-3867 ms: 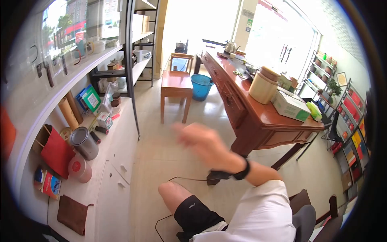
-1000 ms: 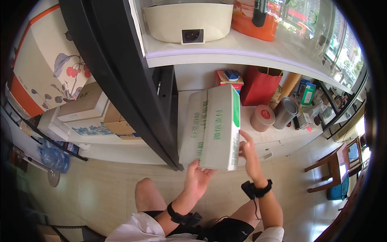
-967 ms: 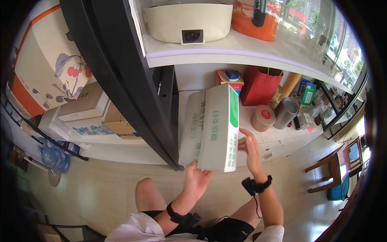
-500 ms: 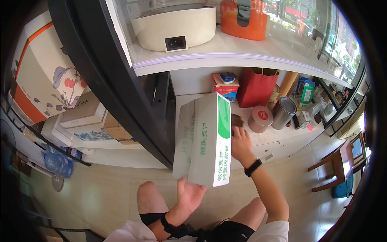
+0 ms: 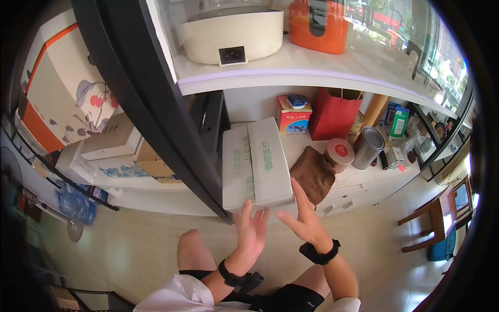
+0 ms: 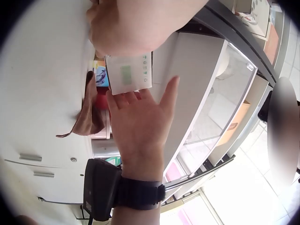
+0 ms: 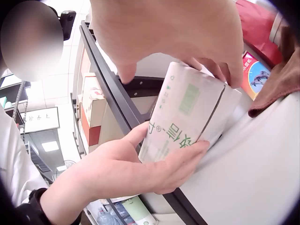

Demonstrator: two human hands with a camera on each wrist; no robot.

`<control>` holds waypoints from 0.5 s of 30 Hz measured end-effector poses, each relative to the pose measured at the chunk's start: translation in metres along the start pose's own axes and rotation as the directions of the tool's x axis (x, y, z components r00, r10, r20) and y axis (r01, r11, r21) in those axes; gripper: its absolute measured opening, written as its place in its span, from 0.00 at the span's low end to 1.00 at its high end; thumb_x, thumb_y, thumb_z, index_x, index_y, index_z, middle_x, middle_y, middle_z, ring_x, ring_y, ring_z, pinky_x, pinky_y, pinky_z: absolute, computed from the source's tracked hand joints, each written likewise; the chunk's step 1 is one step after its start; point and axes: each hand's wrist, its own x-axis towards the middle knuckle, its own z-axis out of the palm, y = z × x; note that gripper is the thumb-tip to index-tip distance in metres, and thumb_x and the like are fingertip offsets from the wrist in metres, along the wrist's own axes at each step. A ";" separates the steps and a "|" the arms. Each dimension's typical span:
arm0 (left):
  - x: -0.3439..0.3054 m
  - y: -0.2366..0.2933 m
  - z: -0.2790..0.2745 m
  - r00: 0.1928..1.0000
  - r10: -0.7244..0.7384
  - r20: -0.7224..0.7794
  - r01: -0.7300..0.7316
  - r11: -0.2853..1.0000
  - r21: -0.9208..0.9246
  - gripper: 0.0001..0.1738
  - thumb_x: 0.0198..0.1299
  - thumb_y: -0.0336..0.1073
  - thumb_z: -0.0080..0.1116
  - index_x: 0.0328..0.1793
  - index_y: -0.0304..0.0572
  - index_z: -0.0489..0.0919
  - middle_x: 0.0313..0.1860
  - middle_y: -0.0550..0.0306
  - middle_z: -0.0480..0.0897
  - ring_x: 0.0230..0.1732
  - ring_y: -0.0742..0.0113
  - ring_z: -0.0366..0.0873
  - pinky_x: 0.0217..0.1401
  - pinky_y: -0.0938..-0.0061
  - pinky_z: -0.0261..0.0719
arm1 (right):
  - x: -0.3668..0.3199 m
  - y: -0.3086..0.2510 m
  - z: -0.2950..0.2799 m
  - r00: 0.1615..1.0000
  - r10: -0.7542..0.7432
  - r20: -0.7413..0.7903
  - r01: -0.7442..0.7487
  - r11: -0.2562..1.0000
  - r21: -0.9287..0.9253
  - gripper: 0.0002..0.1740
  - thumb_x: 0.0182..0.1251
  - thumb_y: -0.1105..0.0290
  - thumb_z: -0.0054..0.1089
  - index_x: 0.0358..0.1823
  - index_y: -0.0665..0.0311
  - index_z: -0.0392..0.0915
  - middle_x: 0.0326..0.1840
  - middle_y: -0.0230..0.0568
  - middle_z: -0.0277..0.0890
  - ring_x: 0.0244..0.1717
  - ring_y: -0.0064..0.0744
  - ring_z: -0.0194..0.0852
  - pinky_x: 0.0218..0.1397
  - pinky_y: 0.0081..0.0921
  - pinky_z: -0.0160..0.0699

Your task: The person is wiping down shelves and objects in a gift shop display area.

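A white carton point(image 5: 254, 161) with green printing lies over the lower cabinet top, close beside the black upright. My left hand point(image 5: 252, 231) is at its near end, fingers straight and palm up, thumb spread; in the right wrist view the left fingers point(image 7: 180, 157) lie along the carton's printed end. On its right side my right hand point(image 5: 307, 223) touches the near corner with extended fingers, thumb held apart. A brown cloth pouch point(image 5: 313, 174) lies right of the carton, partly hanging over the cabinet's front edge.
Behind stand a small red-and-blue box point(image 5: 293, 117) and a red paper bag point(image 5: 335, 114). A pink round canister point(image 5: 339, 154) and a grey tin point(image 5: 369, 148) sit to the right. The black upright point(image 5: 140, 104) rises at the left, under a white display shelf point(image 5: 312, 80).
The carton, earlier tilted up with its green side showing, now lies flatter, farther back. The right hand has come from the brown pouch to the carton's corner; the pouch now shows beside it.
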 end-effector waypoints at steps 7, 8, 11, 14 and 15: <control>0.022 0.001 -0.014 0.945 -0.287 0.155 0.253 0.945 0.205 0.40 0.65 0.31 0.60 0.80 0.44 0.53 0.77 0.50 0.59 0.75 0.56 0.61 0.80 0.53 0.55 | 0.041 0.049 0.025 0.995 0.009 -0.099 -0.018 0.995 -0.094 0.48 0.58 0.65 0.74 0.77 0.68 0.56 0.72 0.61 0.63 0.76 0.55 0.58 0.70 0.43 0.68; 0.014 0.008 -0.015 0.966 -0.207 0.155 0.151 0.938 0.313 0.40 0.64 0.30 0.59 0.80 0.42 0.54 0.77 0.49 0.59 0.75 0.56 0.60 0.80 0.55 0.55 | 0.044 0.047 0.028 0.986 -0.068 -0.154 0.038 0.981 -0.189 0.48 0.57 0.66 0.75 0.77 0.66 0.57 0.72 0.61 0.64 0.75 0.56 0.58 0.70 0.44 0.68; 0.000 0.033 -0.019 0.953 0.112 0.281 -0.268 0.743 0.613 0.40 0.62 0.28 0.58 0.80 0.38 0.55 0.79 0.46 0.57 0.76 0.53 0.58 0.80 0.57 0.53 | 0.049 0.023 0.025 0.968 -0.228 -0.102 0.156 0.870 -0.468 0.41 0.54 0.64 0.75 0.72 0.56 0.68 0.72 0.57 0.64 0.72 0.58 0.61 0.70 0.46 0.67; 0.006 0.045 -0.037 0.742 0.343 0.576 -0.643 0.117 0.757 0.45 0.58 0.28 0.60 0.81 0.37 0.52 0.82 0.41 0.51 0.78 0.42 0.53 0.81 0.53 0.50 | 0.054 0.029 0.028 0.952 -0.306 -0.013 0.237 0.762 -0.603 0.36 0.53 0.63 0.75 0.66 0.50 0.75 0.72 0.50 0.66 0.71 0.56 0.63 0.70 0.48 0.68; 0.007 0.051 -0.028 0.692 0.322 0.646 -0.642 -0.136 0.755 0.46 0.57 0.28 0.61 0.82 0.36 0.52 0.82 0.39 0.49 0.79 0.38 0.51 0.80 0.52 0.49 | 0.052 0.029 0.029 0.949 -0.314 -0.020 0.238 0.758 -0.608 0.34 0.53 0.63 0.75 0.65 0.50 0.76 0.71 0.49 0.67 0.70 0.55 0.65 0.68 0.47 0.70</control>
